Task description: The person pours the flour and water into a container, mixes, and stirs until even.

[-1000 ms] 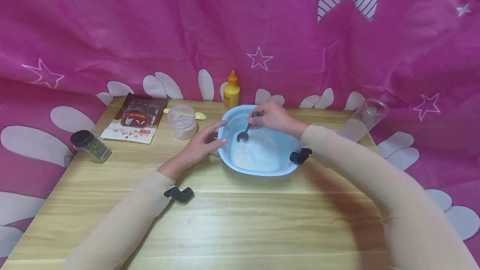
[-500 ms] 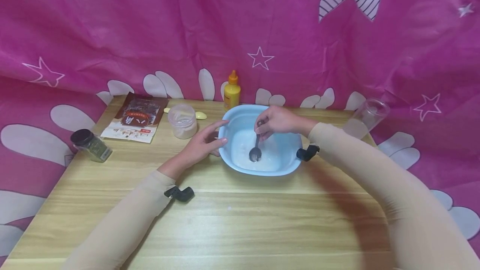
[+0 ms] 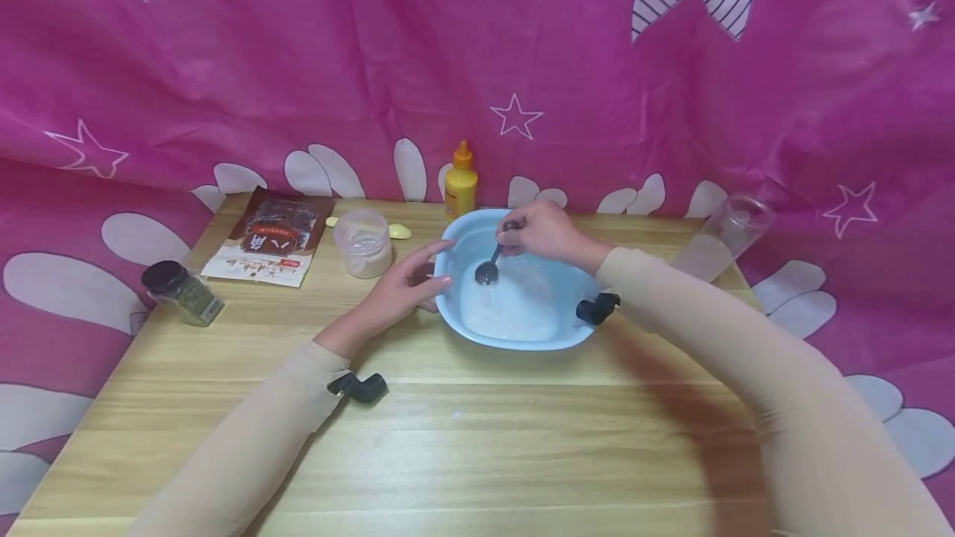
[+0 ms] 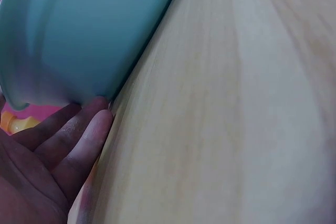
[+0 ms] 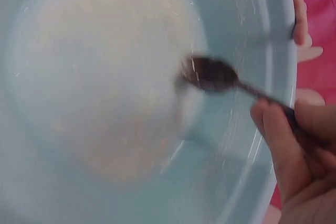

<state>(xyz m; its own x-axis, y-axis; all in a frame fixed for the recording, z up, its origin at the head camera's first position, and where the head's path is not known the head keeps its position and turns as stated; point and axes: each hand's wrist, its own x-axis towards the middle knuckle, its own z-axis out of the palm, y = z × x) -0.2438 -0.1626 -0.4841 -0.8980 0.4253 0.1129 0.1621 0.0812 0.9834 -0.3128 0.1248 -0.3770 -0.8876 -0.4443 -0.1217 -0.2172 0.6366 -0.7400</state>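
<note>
A pale blue plastic basin [image 3: 578, 330] stands on the table with cloudy whitish liquid [image 5: 105, 66] in its bottom. My right hand [image 3: 548, 230] pinches the handle of a dark metal spoon [image 3: 487, 273] between thumb and fingers. The spoon's bowl is at the liquid, toward the basin's left side, and blurred in the right wrist view. My left hand [image 3: 410, 280] rests against the basin's left side. In the left wrist view its fingers [image 4: 86, 135] lie fairly straight against the outer wall, low near the table.
Behind the basin stands a yellow bottle [image 3: 460, 189]. To the left are a clear tub [image 3: 363, 247] with pale powder, a yellow spoon [image 3: 399, 231], a brown-and-white packet [image 3: 269, 239] and a black-lidded jar [image 3: 182, 295]. A clear cylindrical container [image 3: 719, 243] is at right; a pink curtain [image 3: 418, 48] hangs behind.
The spoon swept toward the near middle of the basin, then back to the far left in the right hand. The left hand and basin have stayed put.
</note>
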